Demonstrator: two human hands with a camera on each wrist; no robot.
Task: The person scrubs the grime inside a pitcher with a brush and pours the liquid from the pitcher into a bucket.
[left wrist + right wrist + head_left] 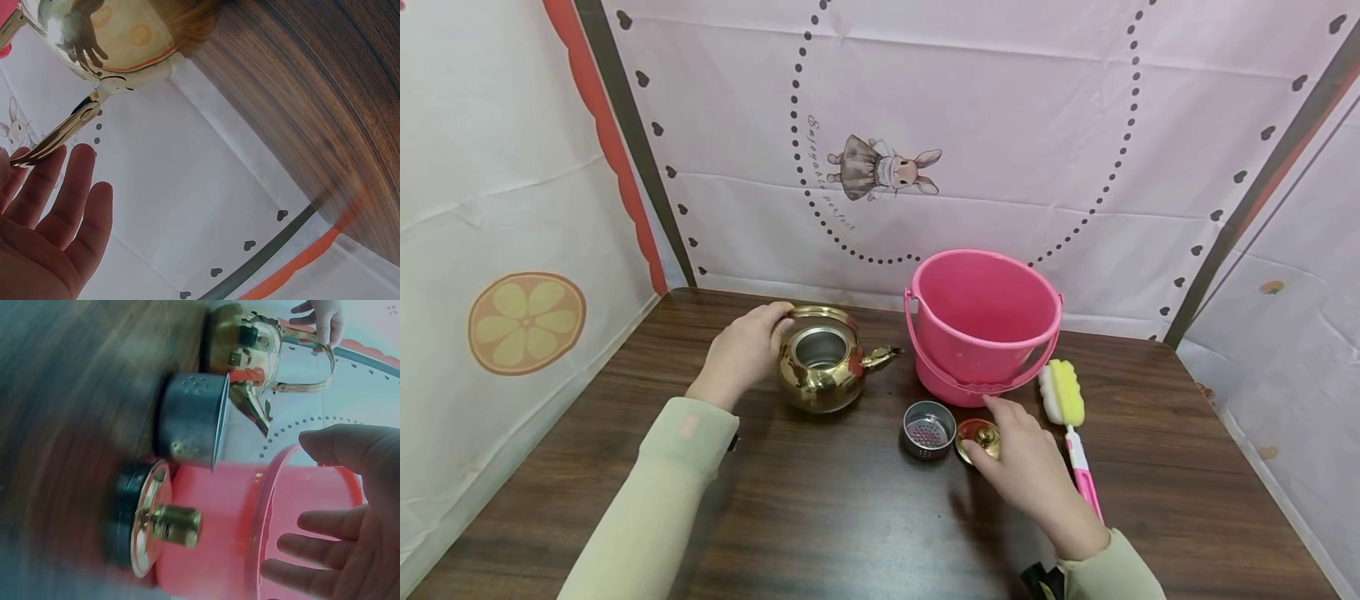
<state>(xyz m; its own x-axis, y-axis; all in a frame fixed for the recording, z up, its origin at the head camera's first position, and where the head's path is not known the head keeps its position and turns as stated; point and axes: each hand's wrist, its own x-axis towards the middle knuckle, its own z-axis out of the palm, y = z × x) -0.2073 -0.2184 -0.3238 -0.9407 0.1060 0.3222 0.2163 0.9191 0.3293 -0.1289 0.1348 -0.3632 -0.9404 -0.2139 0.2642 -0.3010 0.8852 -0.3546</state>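
My left hand (743, 348) pinches the raised handle (62, 131) of a shiny gold teapot (820, 387). The pot stands upright on the table, its top uncovered and its spout pointing right. Over the small gold lid (983, 437) hovers my right hand (1028, 467), thumb and fingers spread and holding nothing. The lid lies knob up; its round knob (178, 525) shows sideways in the right wrist view. Just left of it sits a metal strainer cup (928, 431) with holes in its base.
A pink bucket (955, 367) stands behind the lid and strainer, its handle hanging down in front. On the right lies a bottle brush (1063, 396) with a yellow and white sponge head and pink grip. Printed cloth hangs behind the wooden table (820, 517).
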